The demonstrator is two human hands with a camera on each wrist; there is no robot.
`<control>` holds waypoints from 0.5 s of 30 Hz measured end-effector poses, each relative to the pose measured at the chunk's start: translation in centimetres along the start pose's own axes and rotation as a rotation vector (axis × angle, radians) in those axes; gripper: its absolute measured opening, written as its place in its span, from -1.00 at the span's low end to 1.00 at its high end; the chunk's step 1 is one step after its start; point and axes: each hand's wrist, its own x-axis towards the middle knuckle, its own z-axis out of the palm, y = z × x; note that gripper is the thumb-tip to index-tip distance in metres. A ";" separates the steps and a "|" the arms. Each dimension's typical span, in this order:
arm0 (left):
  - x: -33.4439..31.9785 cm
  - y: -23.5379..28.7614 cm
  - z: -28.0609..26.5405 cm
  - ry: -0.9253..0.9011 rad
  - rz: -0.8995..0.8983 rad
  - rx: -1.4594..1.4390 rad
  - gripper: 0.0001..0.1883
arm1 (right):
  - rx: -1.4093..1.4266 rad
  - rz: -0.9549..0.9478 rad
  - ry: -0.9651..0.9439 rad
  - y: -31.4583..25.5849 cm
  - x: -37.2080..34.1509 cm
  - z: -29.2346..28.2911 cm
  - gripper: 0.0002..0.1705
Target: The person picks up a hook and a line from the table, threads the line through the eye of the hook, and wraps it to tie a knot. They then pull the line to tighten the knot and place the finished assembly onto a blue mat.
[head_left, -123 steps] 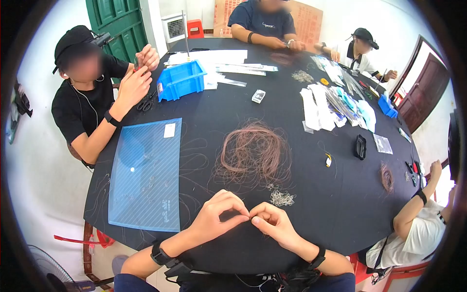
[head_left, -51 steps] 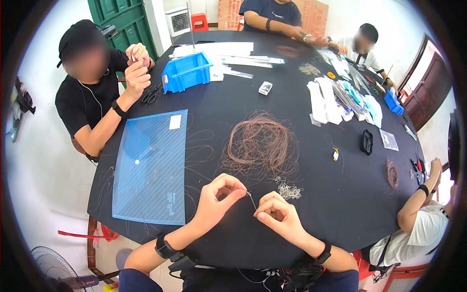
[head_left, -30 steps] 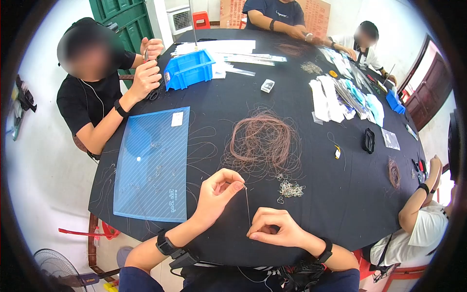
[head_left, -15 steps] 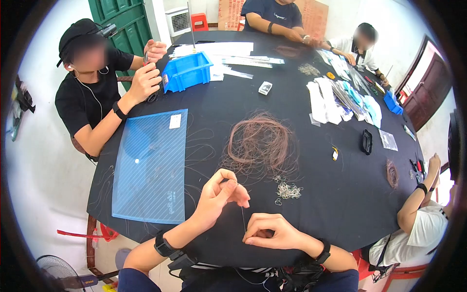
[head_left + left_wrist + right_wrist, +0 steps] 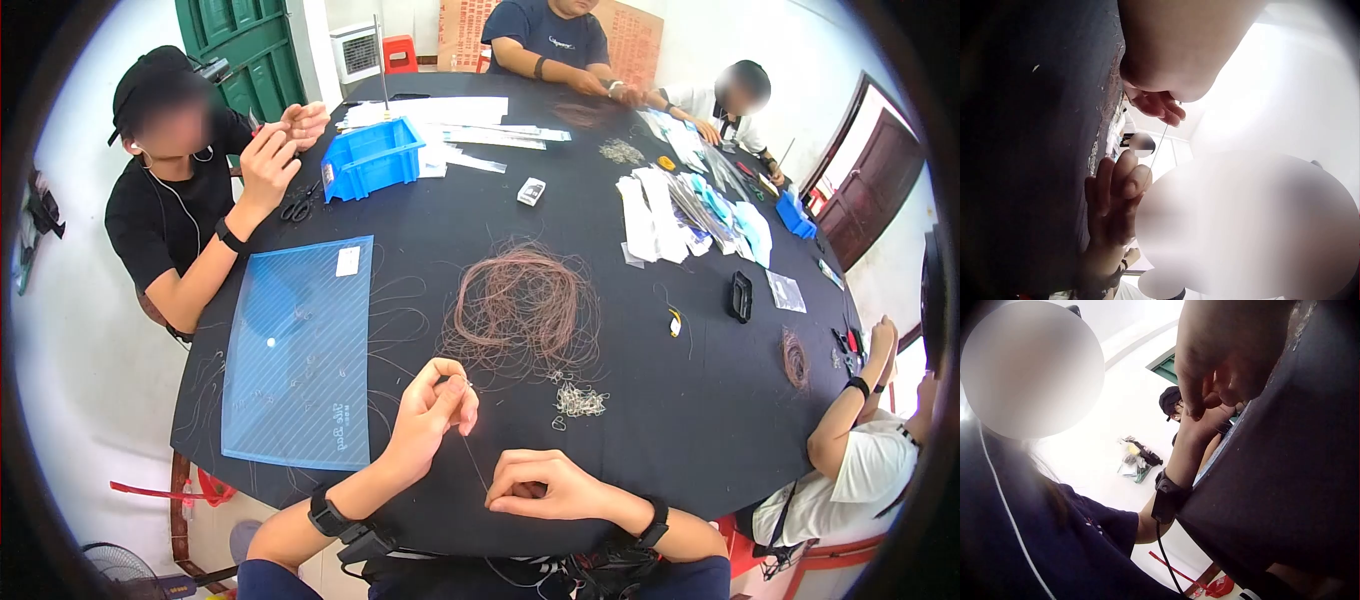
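Observation:
In the head view, my left hand [image 5: 430, 420] holds a tiny metal piece, apparently a fish hook [image 5: 469, 383], between thumb and forefinger. A thin brown line [image 5: 477, 464] runs from there, taut, down to my right hand [image 5: 550, 487], which pinches its other end with thumb and forefinger. The line [image 5: 1160, 147] also stretches between both hands in the left wrist view. Just beyond my hands lies a small heap of silvery fish hooks [image 5: 582, 401], and behind it a loose coil of brown line [image 5: 525, 305]. In the right wrist view the right fingers hide their grip.
A blue file bag [image 5: 297, 355] with loose lines around it lies at left. Farther back stand a blue bin [image 5: 372, 160] and a small white box [image 5: 531, 192]. White packets [image 5: 690, 215] and a black tray [image 5: 740, 297] are at right. Other people sit around the black table.
From close together, my hands have moved apart, drawing the line out between them. Both have since shifted left and nearer to me, the line now slanting.

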 end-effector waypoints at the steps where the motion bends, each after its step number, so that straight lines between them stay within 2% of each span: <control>1: 0.0 0.0 0.0 0.005 0.000 0.006 -0.90 | 0.001 0.005 0.000 -0.1 0.0 0.0 -0.94; 15: 0.0 -0.2 0.0 0.084 -0.011 0.038 -0.92 | -0.015 0.010 -0.020 -0.4 0.1 0.1 -0.92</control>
